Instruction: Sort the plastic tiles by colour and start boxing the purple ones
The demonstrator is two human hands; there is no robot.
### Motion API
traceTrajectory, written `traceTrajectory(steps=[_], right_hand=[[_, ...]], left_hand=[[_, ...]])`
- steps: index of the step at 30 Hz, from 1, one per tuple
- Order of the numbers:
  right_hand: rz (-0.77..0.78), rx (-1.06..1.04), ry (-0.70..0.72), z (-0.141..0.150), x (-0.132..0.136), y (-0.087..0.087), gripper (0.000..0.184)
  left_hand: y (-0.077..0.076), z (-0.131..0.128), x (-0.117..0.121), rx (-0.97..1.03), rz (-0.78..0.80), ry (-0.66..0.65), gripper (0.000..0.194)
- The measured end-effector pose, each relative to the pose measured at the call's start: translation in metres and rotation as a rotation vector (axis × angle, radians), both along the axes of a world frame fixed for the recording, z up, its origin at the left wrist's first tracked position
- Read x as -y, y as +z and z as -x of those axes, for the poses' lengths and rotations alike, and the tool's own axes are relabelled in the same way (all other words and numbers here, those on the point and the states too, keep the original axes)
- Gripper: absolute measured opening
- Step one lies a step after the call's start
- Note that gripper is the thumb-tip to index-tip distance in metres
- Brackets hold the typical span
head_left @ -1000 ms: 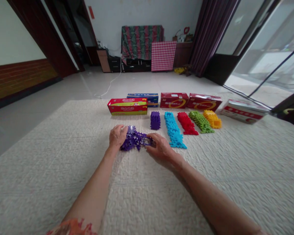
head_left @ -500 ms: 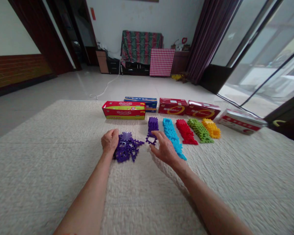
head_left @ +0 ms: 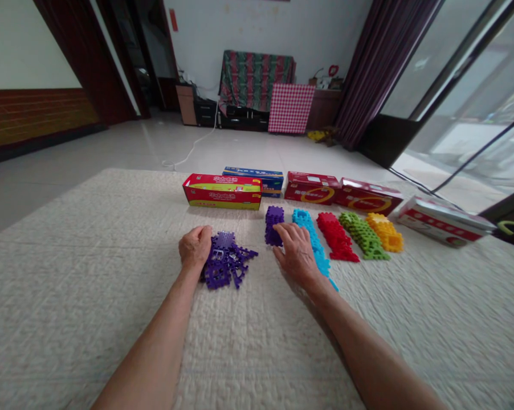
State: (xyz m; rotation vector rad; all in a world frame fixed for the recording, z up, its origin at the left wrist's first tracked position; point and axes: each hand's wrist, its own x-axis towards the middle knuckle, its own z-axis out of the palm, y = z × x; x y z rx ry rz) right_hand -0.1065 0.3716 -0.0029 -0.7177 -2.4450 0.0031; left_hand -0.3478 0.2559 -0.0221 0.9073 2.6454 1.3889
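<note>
My left hand (head_left: 194,248) rests with curled fingers against the left side of a loose heap of purple interlocking plastic pieces (head_left: 218,274); its fingertips are hidden, so what they hold cannot be made out. At the near end of a short purple row (head_left: 274,219) is my right hand (head_left: 297,254), its fingers and thumb closed around a purple interlocking piece there. The hand partly covers a light-blue row (head_left: 319,246) of similar pieces. Further right lie a red row (head_left: 334,236), a green row (head_left: 363,234) and a yellow row (head_left: 384,232), their pieces overlapping.
Behind the rows stand a red-and-yellow box (head_left: 223,192), a blue box (head_left: 272,179), two dark-red boxes (head_left: 311,188) and a white-and-red box (head_left: 447,221). All rest on a cream quilted cover (head_left: 111,296). A tiled floor (head_left: 133,145) lies beyond its far edge.
My right hand has moved slightly forward, bringing a square purple frame from just short of the purple row up against its near end. My left hand stays at the heap. The view has shifted slightly.
</note>
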Motion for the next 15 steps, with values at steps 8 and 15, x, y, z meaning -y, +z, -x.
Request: traceTrajectory(steps=[8, 15], right_hand=[[0.041, -0.057, 0.07, 0.002, 0.003, 0.004, 0.049], [0.31, -0.139, 0.353, 0.011, 0.036, 0.0, 0.036]], left_hand=[[0.004, -0.002, 0.002, -0.004, 0.005, -0.038, 0.034], [0.002, -0.002, 0.001, -0.145, 0.03, -0.377, 0.025]])
